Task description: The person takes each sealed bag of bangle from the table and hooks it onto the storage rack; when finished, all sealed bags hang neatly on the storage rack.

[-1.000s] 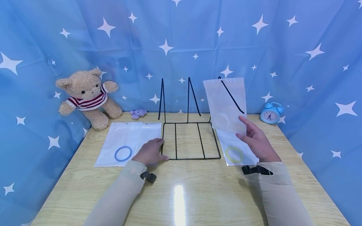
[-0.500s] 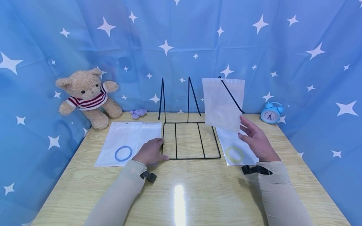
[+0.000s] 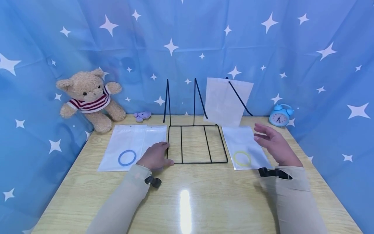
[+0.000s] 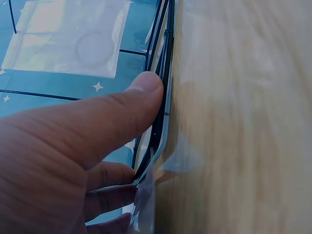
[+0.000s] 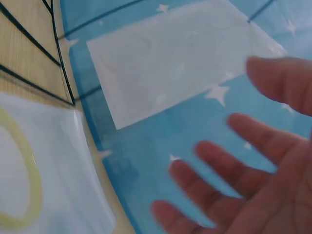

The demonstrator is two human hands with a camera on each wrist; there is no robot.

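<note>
A black wire rack (image 3: pixel 211 143) with three upright hooks stands mid-table. At its front left corner my left hand (image 3: pixel 155 156) grips the base wire, thumb on one side and fingers on the other in the left wrist view. From the right-hand hook hangs a white translucent plastic bag (image 3: pixel 223 100), slightly tilted. A faint ring shape shows on it in the left wrist view. My right hand (image 3: pixel 276 143) is apart from the bag, fingers spread and holding nothing, as the right wrist view also shows. Below it lies a flat bag with a yellow ring (image 3: pixel 242 151).
Left of the rack lie two overlapping white bags, one with a blue ring (image 3: pixel 127 158). A teddy bear (image 3: pixel 90 97), a small purple toy (image 3: pixel 142 116) and a blue alarm clock (image 3: pixel 280 115) stand along the back, before a starry blue curtain (image 3: pixel 187 26).
My right hand has let go of the hanging bag and moved right, away from it. The bag's lower end has swung back and left. My left hand keeps its place on the rack.
</note>
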